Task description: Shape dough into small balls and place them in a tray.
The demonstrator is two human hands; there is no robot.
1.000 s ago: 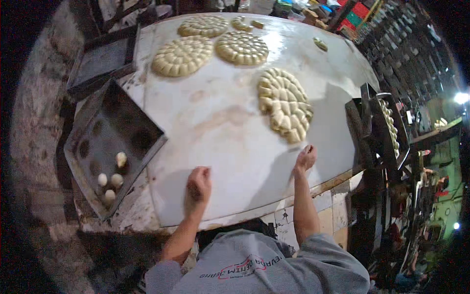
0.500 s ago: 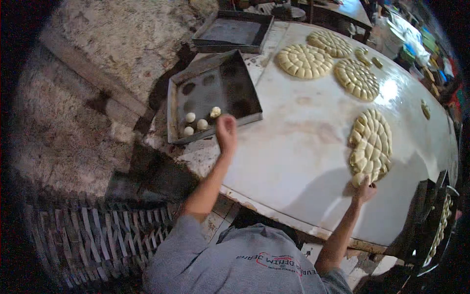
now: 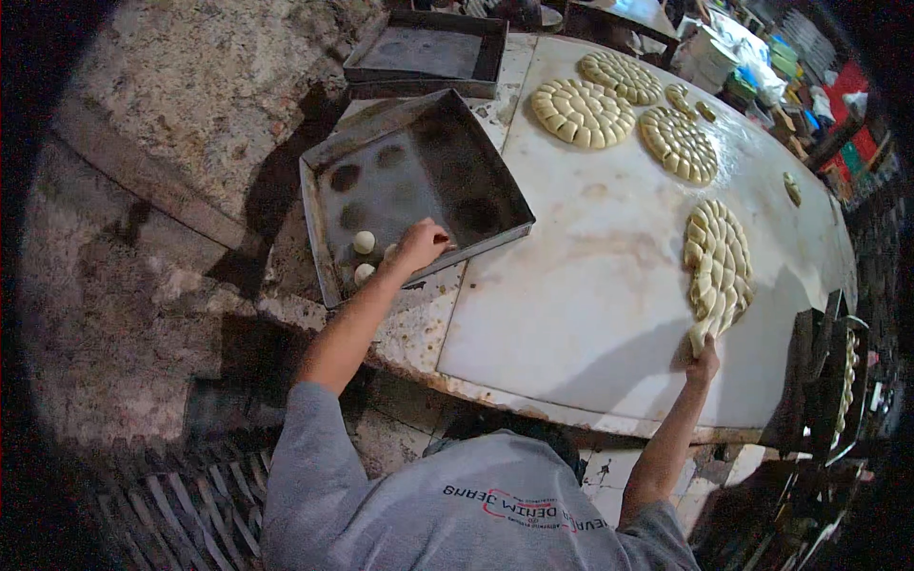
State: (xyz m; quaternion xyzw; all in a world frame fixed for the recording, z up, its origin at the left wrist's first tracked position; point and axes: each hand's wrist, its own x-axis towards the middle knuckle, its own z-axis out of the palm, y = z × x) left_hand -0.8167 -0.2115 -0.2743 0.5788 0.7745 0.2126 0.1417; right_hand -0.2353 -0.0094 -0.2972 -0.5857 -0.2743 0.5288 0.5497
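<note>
My left hand [image 3: 424, 245] is over the near side of a dark square metal tray [image 3: 324, 205], fingers curled together; whether anything is in them is hidden. Small pale dough balls [image 3: 364, 243] lie in the tray's near left corner, one partly behind that hand. At the right, my right hand [image 3: 703, 362] grips the narrow near end of a long mass of dough [image 3: 719, 262], its surface marked into many pillow-like pieces. This mass rests on the pale table [image 3: 571, 285], with its near end drawn out thin at my fingers.
Several round scored dough slabs [image 3: 583, 112] lie at the far side, with small dough scraps [image 3: 792, 188] nearby. Another metal tray [image 3: 424, 52] stands behind the first. A dark rack [image 3: 828, 371] stands at the right edge, and wooden slats [image 3: 190, 504] at the lower left.
My left hand has moved down and slightly left over the tray edge, covering where a ball showed. The dough end at my right hand looks narrower and more stretched. The whole view has shifted.
</note>
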